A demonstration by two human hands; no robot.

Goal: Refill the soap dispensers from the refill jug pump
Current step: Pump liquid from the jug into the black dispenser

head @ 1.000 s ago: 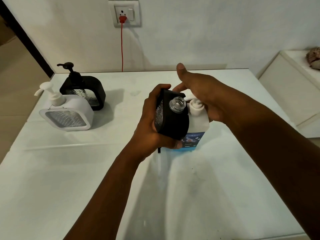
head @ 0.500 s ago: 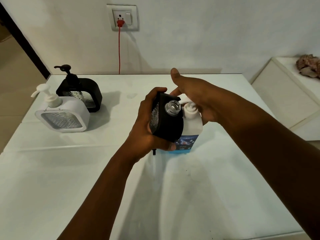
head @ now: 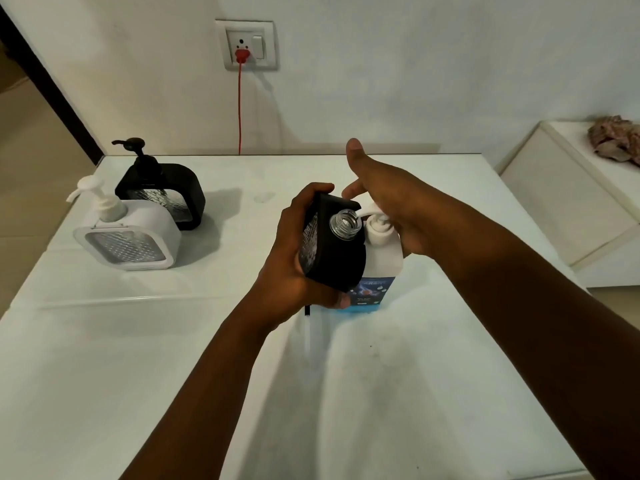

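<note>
My left hand [head: 291, 268] grips a black soap dispenser [head: 332, 258] with no pump, tilted so that its clear threaded neck sits right under the nozzle of the refill jug pump [head: 375, 220]. The white refill jug [head: 381, 271] with a blue label stands on the table just behind it. My right hand [head: 391, 206] rests flat on the pump head, thumb raised, fingers straight. A white dispenser [head: 128, 237] and a second black dispenser [head: 162, 192], both with pumps on, stand at the left.
The white table [head: 173, 375] ends at a wall with a socket and a red cable [head: 239, 109]. A low white cabinet [head: 571, 202] with a crumpled cloth on it stands to the right. A small dark object [head: 307, 310] lies under my left hand.
The scene has slid slightly left in view as my head moved. Both hands keep the same pose on the dispenser and the pump.
</note>
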